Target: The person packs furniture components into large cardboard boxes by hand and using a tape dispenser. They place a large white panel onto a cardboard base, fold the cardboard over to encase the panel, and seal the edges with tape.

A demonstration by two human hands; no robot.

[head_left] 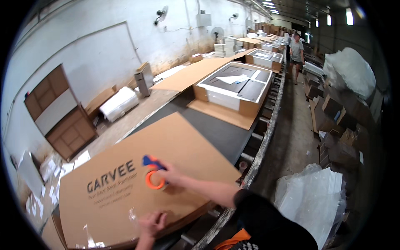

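Observation:
A large brown cardboard box (183, 146) with dark print lies flat in front of me on the conveyor. Above its top, my right hand (171, 174) is closed around a blue and orange tape dispenser (155, 179), whose orange ring faces left. My left hand (152, 224) is at the box's near edge with its fingers curled in; whatever they may hold is hidden. Shiny bits of clear tape (132, 215) stick up from the cardboard beside my left hand, and more clear tape (91, 241) shows at the near left corner.
Farther along the dark conveyor belt (221, 135) stands an open carton (208, 98) with dark panels and white foam, with more cartons beyond. A metal rail (266, 137) edges the rollers. To the right are foam sheets (312, 204) in plastic and dark stacked pieces. A person (296, 52) stands far down the aisle.

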